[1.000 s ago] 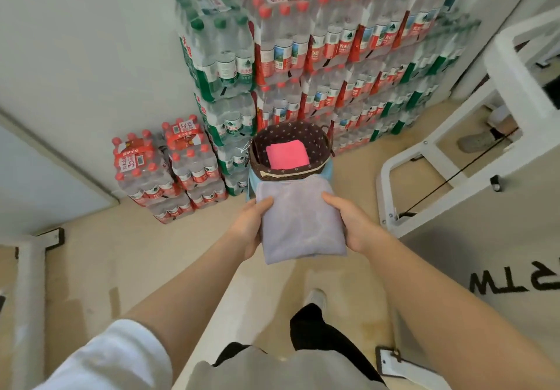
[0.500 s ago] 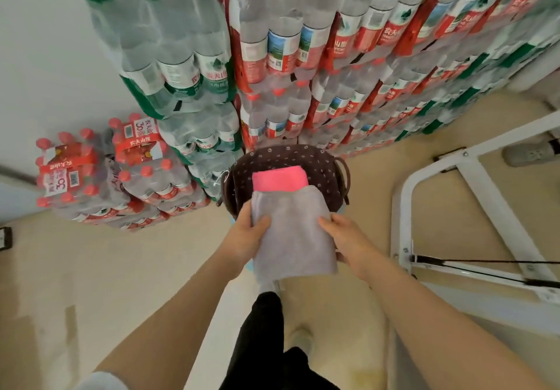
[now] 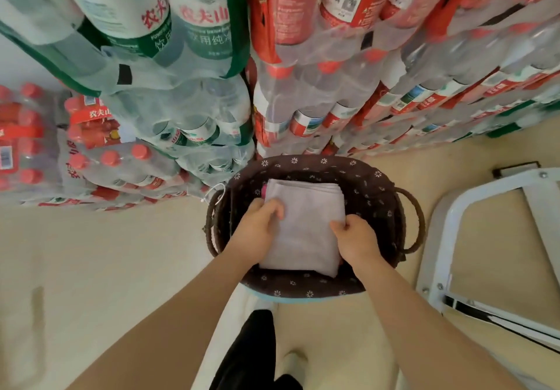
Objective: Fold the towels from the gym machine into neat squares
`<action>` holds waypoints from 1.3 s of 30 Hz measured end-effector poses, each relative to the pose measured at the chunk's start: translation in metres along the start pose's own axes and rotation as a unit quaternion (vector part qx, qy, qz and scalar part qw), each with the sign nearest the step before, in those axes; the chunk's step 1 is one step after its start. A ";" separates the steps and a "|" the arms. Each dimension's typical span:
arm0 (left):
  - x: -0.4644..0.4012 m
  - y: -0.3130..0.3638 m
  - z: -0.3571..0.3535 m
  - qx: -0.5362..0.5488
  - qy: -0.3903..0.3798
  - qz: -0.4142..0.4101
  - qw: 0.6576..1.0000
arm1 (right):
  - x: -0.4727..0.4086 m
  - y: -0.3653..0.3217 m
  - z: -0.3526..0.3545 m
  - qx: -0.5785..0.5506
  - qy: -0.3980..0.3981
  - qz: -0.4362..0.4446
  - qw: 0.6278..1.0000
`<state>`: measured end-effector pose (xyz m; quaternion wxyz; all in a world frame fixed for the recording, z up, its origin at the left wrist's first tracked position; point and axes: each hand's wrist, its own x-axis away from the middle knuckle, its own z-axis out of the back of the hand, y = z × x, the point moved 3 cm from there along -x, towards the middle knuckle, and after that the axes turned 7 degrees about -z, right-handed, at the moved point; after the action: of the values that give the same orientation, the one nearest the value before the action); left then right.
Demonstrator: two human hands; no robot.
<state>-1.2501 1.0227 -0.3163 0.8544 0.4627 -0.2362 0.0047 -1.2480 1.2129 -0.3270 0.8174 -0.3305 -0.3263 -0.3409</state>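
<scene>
A folded lilac towel point(image 3: 306, 223) lies inside the brown basket point(image 3: 375, 195), whose liner has small white flowers. My left hand point(image 3: 257, 232) grips the towel's left edge and my right hand point(image 3: 354, 238) grips its right edge. The pink towel point(image 3: 264, 190) is almost fully covered by the lilac one; only a sliver shows at its top left corner.
Shrink-wrapped packs of water bottles point(image 3: 303, 71) are stacked high against the wall right behind the basket. A white metal machine frame point(image 3: 448, 238) stands on the floor to the right. My black trouser leg point(image 3: 251, 350) and shoe are below the basket on the beige floor.
I have leaned in close to the basket. Both hands lowered the lilac towel from above the rim down into the basket, onto the pink towel.
</scene>
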 end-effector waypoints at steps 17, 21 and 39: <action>0.199 0.051 0.059 -0.165 0.022 0.107 0.980 | 0.192 -0.004 0.040 0.188 -0.020 0.276 0.942; 0.308 0.061 0.065 0.008 0.105 0.156 0.982 | 0.272 0.001 0.008 0.207 -0.146 0.278 0.926; 0.865 -0.079 0.039 0.152 0.452 0.348 0.807 | 0.678 0.093 -0.291 0.398 -0.382 0.413 0.724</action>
<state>-0.4798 0.7646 -0.0078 0.7241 0.4192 0.0350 0.5465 -0.7103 0.8107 -0.0082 0.7398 -0.1789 -0.5477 0.3473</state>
